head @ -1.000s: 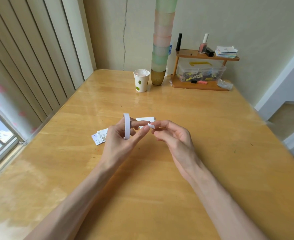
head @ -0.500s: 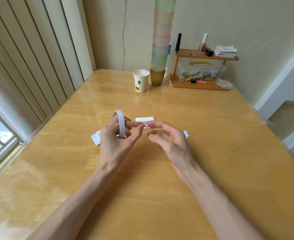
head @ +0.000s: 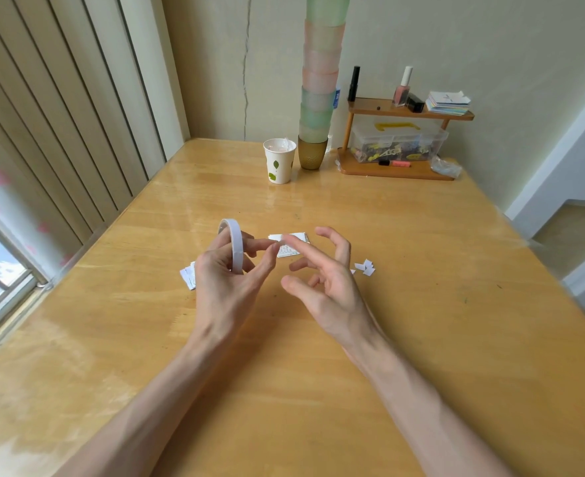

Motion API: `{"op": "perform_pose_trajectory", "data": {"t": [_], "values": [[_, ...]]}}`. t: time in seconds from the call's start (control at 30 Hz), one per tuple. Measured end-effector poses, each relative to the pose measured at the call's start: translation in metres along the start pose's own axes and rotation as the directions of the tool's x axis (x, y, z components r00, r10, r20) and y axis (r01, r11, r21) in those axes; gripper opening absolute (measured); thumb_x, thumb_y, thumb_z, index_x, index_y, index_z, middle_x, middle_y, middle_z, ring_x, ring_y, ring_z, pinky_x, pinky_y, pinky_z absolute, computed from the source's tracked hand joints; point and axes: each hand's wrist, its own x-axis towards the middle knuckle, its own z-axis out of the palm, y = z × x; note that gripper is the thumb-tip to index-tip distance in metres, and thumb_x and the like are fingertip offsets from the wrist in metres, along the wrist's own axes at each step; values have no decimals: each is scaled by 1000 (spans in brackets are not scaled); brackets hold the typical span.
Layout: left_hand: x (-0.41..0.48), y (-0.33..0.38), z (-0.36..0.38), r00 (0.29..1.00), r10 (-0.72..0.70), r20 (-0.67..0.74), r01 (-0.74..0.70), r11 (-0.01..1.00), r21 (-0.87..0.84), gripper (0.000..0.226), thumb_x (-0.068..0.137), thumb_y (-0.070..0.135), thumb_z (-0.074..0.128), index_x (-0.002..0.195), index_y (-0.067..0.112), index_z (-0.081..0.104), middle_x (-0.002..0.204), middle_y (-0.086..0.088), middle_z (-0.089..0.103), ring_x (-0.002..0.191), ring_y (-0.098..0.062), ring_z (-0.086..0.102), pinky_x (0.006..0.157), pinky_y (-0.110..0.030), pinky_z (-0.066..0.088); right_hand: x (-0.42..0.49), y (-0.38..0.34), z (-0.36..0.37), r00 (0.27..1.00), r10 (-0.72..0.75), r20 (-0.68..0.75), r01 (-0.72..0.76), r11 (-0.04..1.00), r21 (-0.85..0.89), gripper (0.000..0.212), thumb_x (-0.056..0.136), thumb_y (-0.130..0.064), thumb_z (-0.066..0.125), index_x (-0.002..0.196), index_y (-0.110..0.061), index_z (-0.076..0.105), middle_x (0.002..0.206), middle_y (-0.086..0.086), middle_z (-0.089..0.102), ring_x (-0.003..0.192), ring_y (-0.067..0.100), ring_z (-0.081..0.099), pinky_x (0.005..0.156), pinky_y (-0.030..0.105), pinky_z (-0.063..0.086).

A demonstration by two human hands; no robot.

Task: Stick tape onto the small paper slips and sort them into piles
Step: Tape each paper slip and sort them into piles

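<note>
Left pile (head: 189, 275): slips left of desk centre.
Left hand (head: 229, 280): grips upright tape roll (head: 233, 244).
Middle slips (head: 289, 244): desk centre.
Right hand (head: 329, 280): fingers spread, empty.
Right scraps (head: 365, 267): small heap.
Progress: probably midway; more taping left.

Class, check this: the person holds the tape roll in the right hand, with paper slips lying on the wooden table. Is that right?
No. The head view shows the tape roll in the left hand, not the right hand, whose fingers are spread. Paper slips do lie on the wooden table.
</note>
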Motion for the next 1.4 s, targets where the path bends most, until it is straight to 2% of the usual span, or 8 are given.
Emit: {"op": "perform_pose_trajectory", "data": {"t": [0.1,0.27,0.4,0.67,0.83,1.03,1.23,1.4], "values": [[-2,4,-1,996,-77,49,82,990,-118,9,87,28,82,83,21,81,75,8,64,59,-17,44,55,-24,38,5,2,-6,995,80,-54,-79,997,25,80,85,-16,80,154,-29,42,146,-17,28,100,-5,65,80,17,48],[-3,9,1,959,-177,222,220,958,-185,26,101,40,62,101,25,83,57,-7,33,54,-16,32,53,-22,31,9,2,-24,942,-124,-312,134,991,11,7,91,-19,81,96,-23,78,106,-5,70,77,6,65,67,27,47],[-4,12,0,935,-168,313,232,956,-179,36,108,40,50,103,27,82,66,-19,22,61,-27,22,53,-29,24,5,3,-23,932,-208,-297,191,978,-83,8,91,-20,80,84,-23,76,80,-12,75,67,20,65,56,43,45],[-6,9,3,944,-38,328,80,990,-114,34,108,33,51,110,17,80,64,18,42,57,-7,36,57,-19,33,4,6,-21,933,-209,-294,164,971,-171,5,89,-23,82,86,-24,78,78,-16,75,66,16,69,51,35,45],[-6,5,2,947,-14,322,45,995,-90,63,99,55,51,98,-2,77,65,11,38,61,-7,39,59,-32,32,5,10,-21,930,-213,-300,158,968,-196,2,87,-21,82,88,-22,81,75,-17,75,66,13,71,54,30,46],[-6,9,0,936,7,352,29,995,-95,46,100,52,50,104,20,83,70,-16,41,63,-5,42,59,-24,34,5,11,-23,925,-217,-310,159,966,-204,5,89,-21,80,87,-25,81,68,-9,73,61,15,67,54,26,43],[-6,6,0,936,12,353,6,999,-51,80,98,60,49,80,-15,67,67,-20,40,67,-5,42,64,-21,33,4,8,-23,930,-212,-300,167,972,-168,1,88,-21,82,89,-21,82,73,-12,76,66,15,71,54,35,48],[-8,8,1,934,20,356,5,998,-68,68,103,54,53,88,-9,74,68,-10,35,66,-5,41,62,-19,32,5,9,-24,929,-202,-310,155,973,-169,5,88,-18,81,89,-23,82,73,-9,76,65,14,70,56,33,50]]}}
